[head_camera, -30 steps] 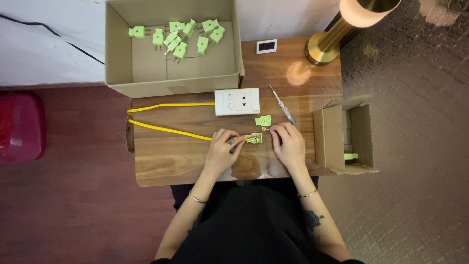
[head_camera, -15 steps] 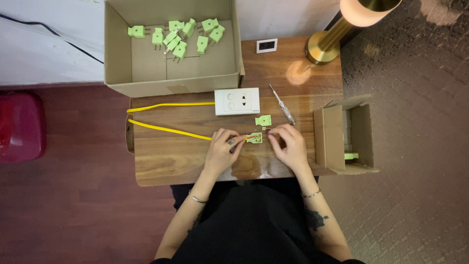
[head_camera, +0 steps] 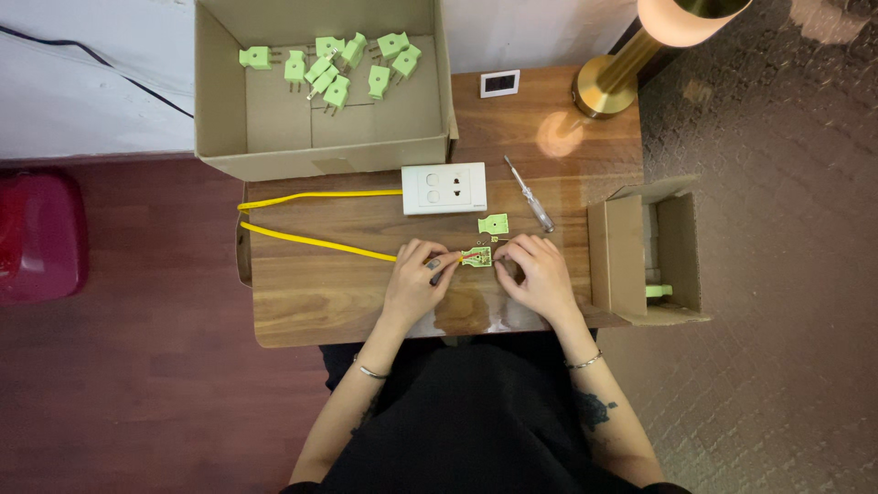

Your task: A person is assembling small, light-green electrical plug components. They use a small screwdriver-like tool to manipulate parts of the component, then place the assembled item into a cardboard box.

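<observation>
- Near the table's (head_camera: 302,316) front edge, the left hand (head_camera: 416,279) pinches the yellow cable (head_camera: 311,240) at the open green plug (head_camera: 476,257).
- Right hand (head_camera: 540,273), fingers curled, grips the plug's other side.
- Plug cover (head_camera: 493,223) lies just behind, near the screwdriver (head_camera: 530,180) and white socket (head_camera: 444,187).

Plug half (head_camera: 476,257) lies between both hands, socket plate (head_camera: 444,188) behind it.
</observation>
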